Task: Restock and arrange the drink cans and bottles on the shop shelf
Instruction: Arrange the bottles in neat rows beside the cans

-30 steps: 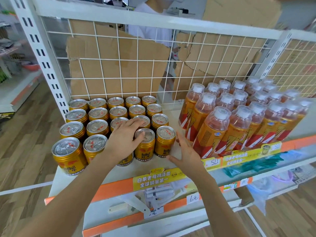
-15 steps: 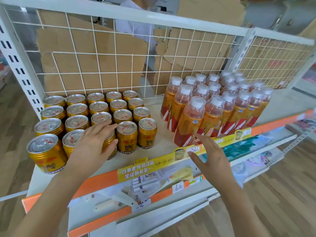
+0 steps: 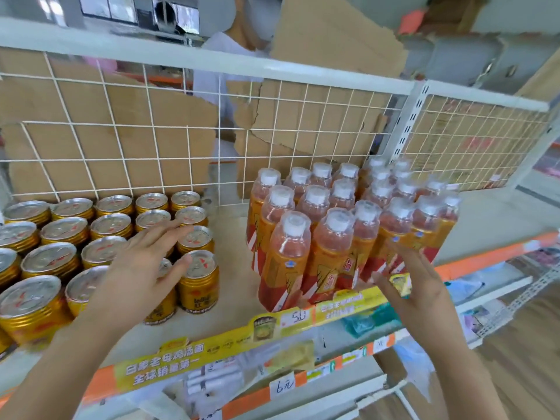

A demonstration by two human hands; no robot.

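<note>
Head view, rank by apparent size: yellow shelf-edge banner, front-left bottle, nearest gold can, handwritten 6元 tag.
1. yellow banner
2. front-left bottle
3. nearest gold can: close to the bottle, and nearness to the camera inflates it, so 2 and 3 are unsure
4. 6元 tag

I see a white wire grid backed by brown cardboard; wood-plank floor lower right; even light.

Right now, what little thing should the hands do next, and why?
Probably press the right hand against the front bottles and nudge them back: they stand at the very front edge of the shelf, and that open hand is just before them. The left hand lies open over the cans.
</note>
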